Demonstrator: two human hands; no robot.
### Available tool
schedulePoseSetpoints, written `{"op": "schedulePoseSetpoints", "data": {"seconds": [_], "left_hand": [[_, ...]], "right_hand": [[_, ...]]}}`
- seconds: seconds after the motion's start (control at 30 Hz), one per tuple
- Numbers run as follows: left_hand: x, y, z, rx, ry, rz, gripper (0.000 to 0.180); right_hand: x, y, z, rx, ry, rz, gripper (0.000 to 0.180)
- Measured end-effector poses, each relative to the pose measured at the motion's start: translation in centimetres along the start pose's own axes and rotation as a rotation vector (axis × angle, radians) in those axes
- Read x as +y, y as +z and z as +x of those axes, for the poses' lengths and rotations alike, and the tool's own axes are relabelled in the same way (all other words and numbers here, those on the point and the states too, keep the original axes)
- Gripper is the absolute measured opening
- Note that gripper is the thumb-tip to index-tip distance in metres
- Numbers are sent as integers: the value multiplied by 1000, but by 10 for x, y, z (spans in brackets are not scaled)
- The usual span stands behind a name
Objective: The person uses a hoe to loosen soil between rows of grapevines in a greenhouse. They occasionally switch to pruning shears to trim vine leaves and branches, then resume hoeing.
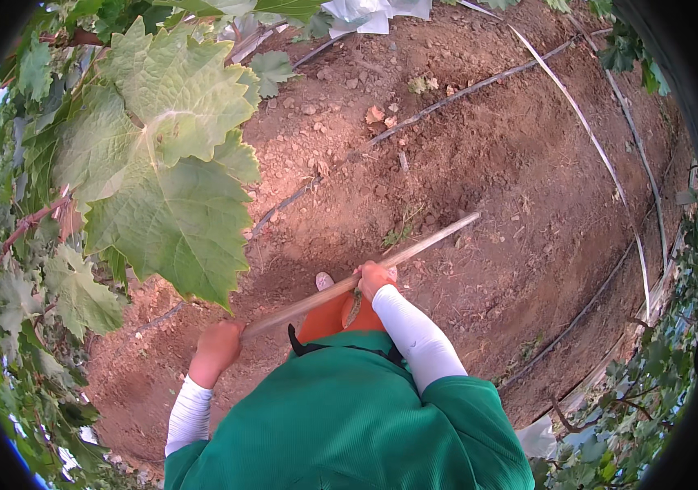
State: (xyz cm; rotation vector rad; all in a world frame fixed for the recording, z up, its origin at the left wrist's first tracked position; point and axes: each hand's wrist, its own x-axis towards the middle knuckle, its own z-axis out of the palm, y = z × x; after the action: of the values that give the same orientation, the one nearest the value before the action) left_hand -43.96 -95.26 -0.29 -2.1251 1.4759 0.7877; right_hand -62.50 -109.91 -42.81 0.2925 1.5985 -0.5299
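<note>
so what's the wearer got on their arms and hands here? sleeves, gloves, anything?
Both hands are bare, with no gloves. The left hand comes out of a tight white ribbed under-sleeve; the right hand out of a smooth white fitted under-sleeve. Over these, loose green short sleeves of a green top cover the upper arms. No watch or rings visible.

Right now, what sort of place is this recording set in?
Probably a vineyard: broad vine leaves, bare reddish soil crossed by thin hoses, and both hands gripping a long wooden handle.
</note>
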Motion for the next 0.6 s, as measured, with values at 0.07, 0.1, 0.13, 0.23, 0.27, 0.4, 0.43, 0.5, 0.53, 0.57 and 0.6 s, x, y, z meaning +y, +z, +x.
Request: {"op": "schedulePoseSetpoints", "data": {"seconds": [0.07, 0.1, 0.13, 0.23, 0.27, 0.4, 0.43, 0.5, 0.53, 0.57, 0.6], "left_hand": [[-3, -3, -13, -1, -25, 7, 18], [-7, -18, -16, -4, -45, 26, 16], [-12, -35, -19, -4, -65, 47, 15], [-34, -79, -61, 67, -198, 111, 15], [-47, -86, -78, 98, -261, 106, 16], [-67, -102, -114, 155, -288, 69, 14], [-64, -95, -112, 167, -282, 56, 13], [-60, -69, -100, 195, -224, 1, 13], [-57, -47, -89, 204, -181, -41, 14], [-53, -22, -76, 188, -155, -80, 15], [-46, 2, -61, 166, -131, -122, 15]], "right_hand": [[7, 11, -11, -23, -14, -12, 10], [9, 19, -21, -43, -5, -11, 10], [12, 27, -36, -68, 21, -9, 10], [26, 52, -130, -179, 211, 24, 7], [29, 63, -170, -220, 289, 36, 7], [56, 68, -188, -528, 392, 40, 6], [54, 69, -179, -521, 360, 18, 6], [41, 62, -160, -485, 283, -16, 8], [30, 56, -151, -443, 227, -47, 9], [14, 49, -139, -395, 160, -67, 10], [-4, 40, -127, -347, 87, -89, 11]]}}
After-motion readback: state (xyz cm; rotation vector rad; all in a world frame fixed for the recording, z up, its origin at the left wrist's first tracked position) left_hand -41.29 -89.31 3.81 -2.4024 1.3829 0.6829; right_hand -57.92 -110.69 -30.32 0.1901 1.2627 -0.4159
